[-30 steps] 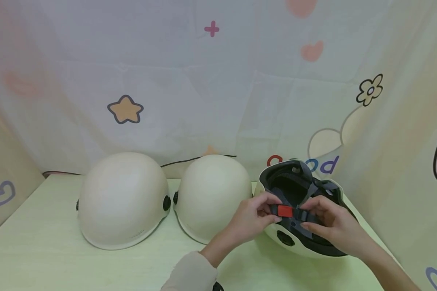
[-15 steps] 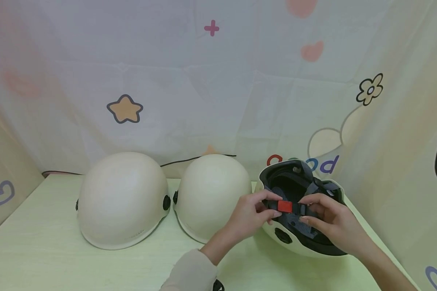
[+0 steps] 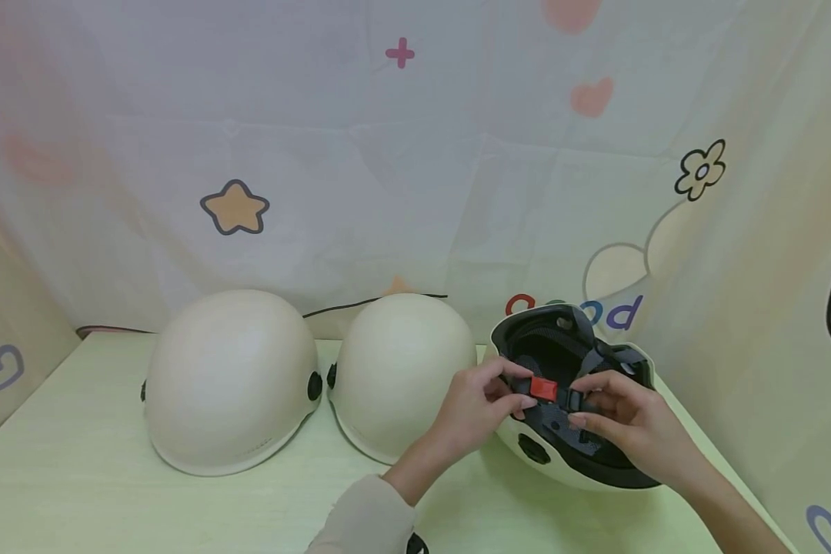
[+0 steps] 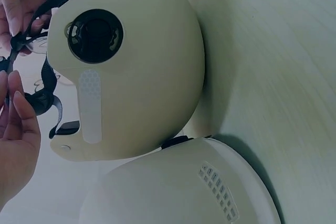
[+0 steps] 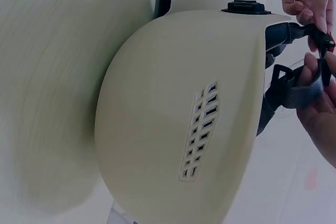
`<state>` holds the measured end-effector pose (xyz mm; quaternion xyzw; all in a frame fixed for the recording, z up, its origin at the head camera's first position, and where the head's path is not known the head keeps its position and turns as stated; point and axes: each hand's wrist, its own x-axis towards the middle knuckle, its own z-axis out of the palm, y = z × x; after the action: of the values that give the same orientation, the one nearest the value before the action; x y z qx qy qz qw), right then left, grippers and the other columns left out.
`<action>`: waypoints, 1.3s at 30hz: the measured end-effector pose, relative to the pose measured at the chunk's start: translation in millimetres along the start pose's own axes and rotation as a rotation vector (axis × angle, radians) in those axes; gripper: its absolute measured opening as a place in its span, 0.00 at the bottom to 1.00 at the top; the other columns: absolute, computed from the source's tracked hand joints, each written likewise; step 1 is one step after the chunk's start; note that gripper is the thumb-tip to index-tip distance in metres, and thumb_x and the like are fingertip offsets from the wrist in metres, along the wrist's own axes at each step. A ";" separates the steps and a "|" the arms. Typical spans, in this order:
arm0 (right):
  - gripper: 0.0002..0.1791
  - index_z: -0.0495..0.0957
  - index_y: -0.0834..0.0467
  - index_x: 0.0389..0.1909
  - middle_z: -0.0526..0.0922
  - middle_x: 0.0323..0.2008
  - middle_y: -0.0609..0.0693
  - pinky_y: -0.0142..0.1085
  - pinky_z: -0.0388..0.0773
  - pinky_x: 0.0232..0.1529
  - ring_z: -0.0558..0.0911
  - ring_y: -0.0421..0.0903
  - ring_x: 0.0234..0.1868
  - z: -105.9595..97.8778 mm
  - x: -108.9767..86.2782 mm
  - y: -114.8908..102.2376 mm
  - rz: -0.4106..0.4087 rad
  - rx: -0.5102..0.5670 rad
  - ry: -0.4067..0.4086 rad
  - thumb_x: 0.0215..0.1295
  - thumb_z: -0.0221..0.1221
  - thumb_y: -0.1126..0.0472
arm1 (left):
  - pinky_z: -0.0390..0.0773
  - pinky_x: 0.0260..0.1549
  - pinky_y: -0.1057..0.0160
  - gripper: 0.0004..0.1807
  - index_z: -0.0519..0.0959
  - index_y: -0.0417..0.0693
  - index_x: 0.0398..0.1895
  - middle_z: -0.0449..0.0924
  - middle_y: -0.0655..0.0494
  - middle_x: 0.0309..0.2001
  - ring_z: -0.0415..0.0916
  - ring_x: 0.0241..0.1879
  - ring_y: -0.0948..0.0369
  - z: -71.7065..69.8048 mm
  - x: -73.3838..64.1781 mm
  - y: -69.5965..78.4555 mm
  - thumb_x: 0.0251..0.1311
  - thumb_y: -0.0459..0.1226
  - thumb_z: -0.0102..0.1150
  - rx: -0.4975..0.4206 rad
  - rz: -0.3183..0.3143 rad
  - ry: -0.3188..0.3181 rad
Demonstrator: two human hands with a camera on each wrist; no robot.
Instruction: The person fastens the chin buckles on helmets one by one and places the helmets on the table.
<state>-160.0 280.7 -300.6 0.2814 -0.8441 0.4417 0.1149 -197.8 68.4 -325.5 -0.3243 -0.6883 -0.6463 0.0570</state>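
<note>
An upturned cream helmet (image 3: pixel 557 465) lies on the right of the table, its dark lining facing up. Above its opening, both hands hold the chin strap's buckle, which has a red part (image 3: pixel 544 388) and a black part (image 3: pixel 571 399). My left hand (image 3: pixel 474 396) pinches the strap at the red part between thumb and fingers. On the other side, my right hand (image 3: pixel 637 423) pinches the black end. The two buckle parts sit together, end to end. In the right wrist view, a loop of grey webbing (image 5: pixel 304 93) hangs by the right fingers.
Two more cream helmets stand dome up to the left, one at the far left (image 3: pixel 231 385) and one in the middle (image 3: pixel 405 369), close beside the upturned one. A thin black cable (image 3: pixel 342 307) runs along the back. Printed curtains (image 3: pixel 360 192) enclose the table (image 3: pixel 180 508).
Over the last second the buckle has risen a little, and its red part now tilts slightly. The upturned helmet has rocked slightly to the left. Both hands keep their grip.
</note>
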 end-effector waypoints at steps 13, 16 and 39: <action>0.17 0.71 0.67 0.42 0.81 0.28 0.48 0.27 0.78 0.31 0.82 0.42 0.27 1.7 0.0 -0.7 0.007 -0.042 0.010 0.50 0.60 0.79 | 0.74 0.24 0.73 0.13 0.80 0.33 0.42 0.78 0.43 0.37 0.75 0.20 0.56 1.0 -0.7 -4.8 0.50 0.26 0.62 -0.060 0.034 0.040; 0.17 0.72 0.66 0.42 0.80 0.27 0.48 0.27 0.78 0.31 0.82 0.42 0.26 1.7 0.2 -0.5 0.006 -0.059 0.003 0.50 0.60 0.78 | 0.74 0.23 0.73 0.14 0.81 0.33 0.42 0.79 0.43 0.38 0.73 0.20 0.61 0.6 -0.2 -5.3 0.49 0.26 0.63 -0.063 0.036 0.040; 0.16 0.72 0.67 0.42 0.79 0.32 0.50 0.30 0.79 0.31 0.82 0.44 0.27 -0.1 -1.3 -0.7 -0.016 -0.018 -0.011 0.53 0.57 0.80 | 0.70 0.19 0.74 0.12 0.82 0.34 0.36 0.79 0.46 0.25 0.76 0.20 0.49 1.6 -3.7 -15.0 0.46 0.28 0.67 -0.040 0.076 0.053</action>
<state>-158.6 281.0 -300.7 0.2899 -0.8462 0.4317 0.1161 -202.1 69.2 -340.4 -0.3342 -0.6607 -0.6656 0.0934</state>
